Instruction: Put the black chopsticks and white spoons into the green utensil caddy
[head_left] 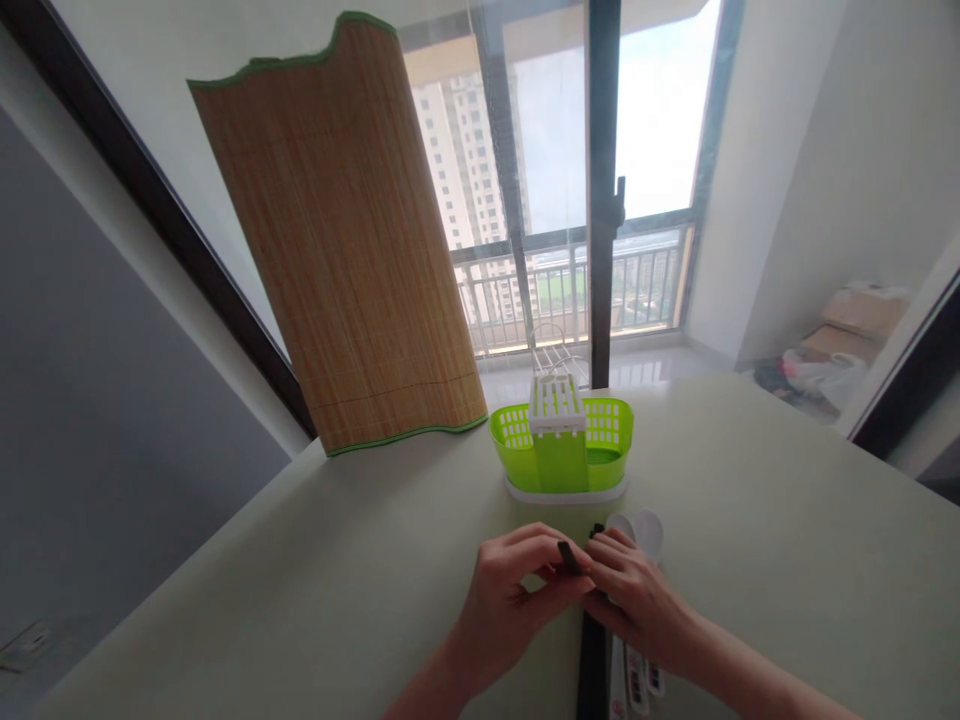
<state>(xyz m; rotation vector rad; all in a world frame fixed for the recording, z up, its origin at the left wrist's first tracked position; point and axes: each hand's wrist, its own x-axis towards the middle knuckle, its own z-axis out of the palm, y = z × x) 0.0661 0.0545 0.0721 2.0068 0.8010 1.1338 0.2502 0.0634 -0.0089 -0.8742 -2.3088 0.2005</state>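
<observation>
Between the thumb and forefinger of my left hand (517, 585) is the end of a thin black chopstick (568, 556). My right hand (637, 590) meets it fingertip to fingertip, its fingers curled closed over the same chopstick, most of which they hide. Below my hands, a bundle of black chopsticks (592, 665) lies on the table, with its far end showing beyond my fingers. White spoons (648, 532) lie beside the bundle, partly under my right hand, their labelled handles toward me. Just beyond my hands stands a bright green utensil basket (562, 465) with a white base.
A white slatted rack (556, 400) sits across the basket's middle. On the pale table (360, 570), a bamboo mat (352, 250) with green edging stands upright at the back left, near the window. Cardboard boxes (862, 320) and plastic bags are on the floor at far right.
</observation>
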